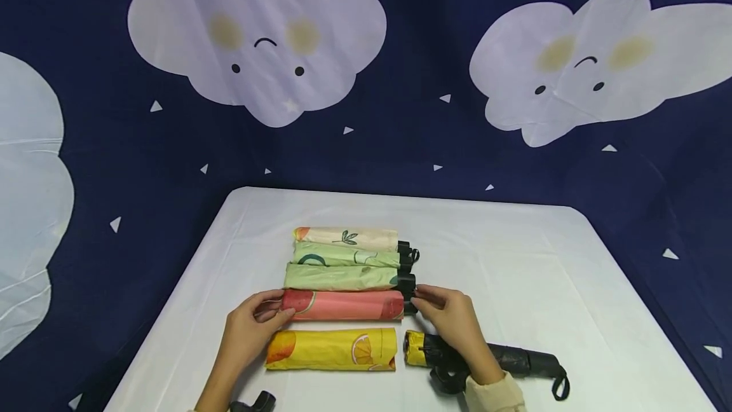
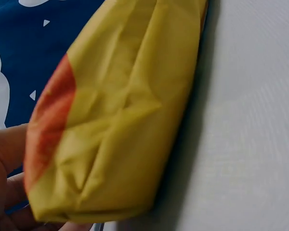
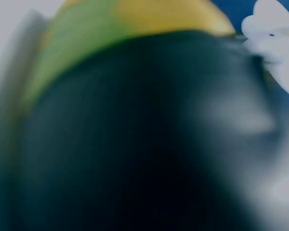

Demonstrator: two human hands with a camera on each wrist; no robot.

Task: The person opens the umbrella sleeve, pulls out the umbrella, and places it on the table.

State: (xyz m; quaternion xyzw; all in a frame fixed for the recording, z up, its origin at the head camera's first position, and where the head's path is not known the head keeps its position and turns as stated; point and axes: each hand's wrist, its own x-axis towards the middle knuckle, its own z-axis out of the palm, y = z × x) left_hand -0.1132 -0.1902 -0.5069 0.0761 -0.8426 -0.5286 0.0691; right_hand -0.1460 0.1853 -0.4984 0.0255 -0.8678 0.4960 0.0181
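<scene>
A folded pink-red umbrella (image 1: 349, 306) with a watermelon print lies flat on the white table. At its left end my left hand (image 1: 251, 323) pinches the fabric between thumb and fingers. My right hand (image 1: 452, 316) pinches its short black handle (image 1: 410, 308) at the other end. Just in front lies a yellow umbrella sleeve (image 1: 328, 350) with orange prints; whether anything is inside, I cannot tell. Its yellow fabric (image 2: 120, 120) fills much of the left wrist view, the left hand's fingers partly hidden behind it. A large blurred black shape (image 3: 135, 134) covers the right wrist view.
Behind the pink-red umbrella lie two green folded umbrellas (image 1: 343, 277) and a cream one (image 1: 326, 236), handles rightward. A black umbrella (image 1: 515, 361) with a yellow end and wrist loop lies under my right forearm. A black curved piece (image 1: 260, 402) sits at the front edge of view.
</scene>
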